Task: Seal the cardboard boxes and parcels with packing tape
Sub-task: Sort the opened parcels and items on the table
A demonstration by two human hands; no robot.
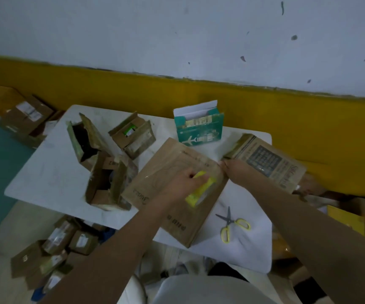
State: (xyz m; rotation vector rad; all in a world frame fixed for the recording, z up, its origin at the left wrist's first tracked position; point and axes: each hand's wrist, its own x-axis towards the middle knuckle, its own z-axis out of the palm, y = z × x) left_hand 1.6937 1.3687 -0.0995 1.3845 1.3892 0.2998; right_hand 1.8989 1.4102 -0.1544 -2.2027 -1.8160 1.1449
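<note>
A flat brown cardboard box point(166, 163) is laid at the middle of the white table point(52, 172), its near corner past the table's edge. A yellow tape dispenser point(201, 189) is gripped on top of it by the left hand point(183, 183). A strip of clear tape point(216, 170), blurred, is pinched at the box's right edge by the right hand point(236, 172); yellow-handled scissors point(232, 222) are left just beside the box.

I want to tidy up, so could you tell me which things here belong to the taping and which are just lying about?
In use: brown box, yellow tape dispenser, left hand, right hand.
Lying about for now: scissors, teal box, open boxes, printed box.
</note>
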